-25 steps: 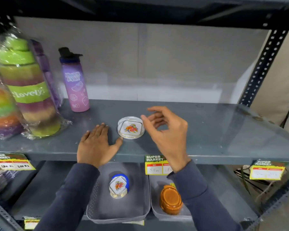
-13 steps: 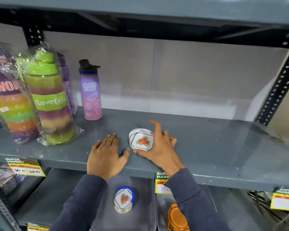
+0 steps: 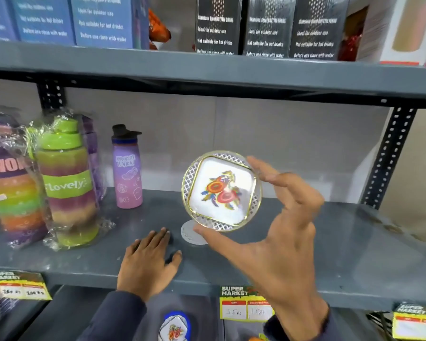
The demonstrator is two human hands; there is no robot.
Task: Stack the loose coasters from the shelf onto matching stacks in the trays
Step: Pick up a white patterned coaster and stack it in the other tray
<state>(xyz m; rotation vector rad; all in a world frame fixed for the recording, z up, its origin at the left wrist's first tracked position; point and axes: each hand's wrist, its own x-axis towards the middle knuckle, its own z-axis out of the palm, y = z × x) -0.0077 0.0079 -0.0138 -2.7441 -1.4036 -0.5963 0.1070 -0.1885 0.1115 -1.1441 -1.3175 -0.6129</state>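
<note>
My right hand [image 3: 278, 230] holds a round white coaster [image 3: 221, 190] with a gold rim and a red and orange flower print, raised above the shelf and tilted so its face shows. Thumb and fingers pinch its edges. Under it a second white coaster [image 3: 191, 235] lies flat on the grey shelf [image 3: 330, 254]. My left hand [image 3: 146, 263] rests palm down on the shelf just left of that coaster, fingers apart. On the shelf below, a stack of matching flowered coasters [image 3: 174, 329] with a blue one behind it shows at the bottom edge.
Two wrapped rainbow-coloured bottles [image 3: 67, 183] and a purple bottle [image 3: 127, 168] stand at the shelf's left. Price tags [image 3: 244, 305] hang on the front lip. Boxes [image 3: 263, 25] fill the shelf above. A black upright [image 3: 389, 156] stands at the right.
My right hand closed on the top flowered coaster and lifted it off the shelf, tilting it up. A plain white coaster stayed lying below. The camera tilted upward; my left hand stayed put.
</note>
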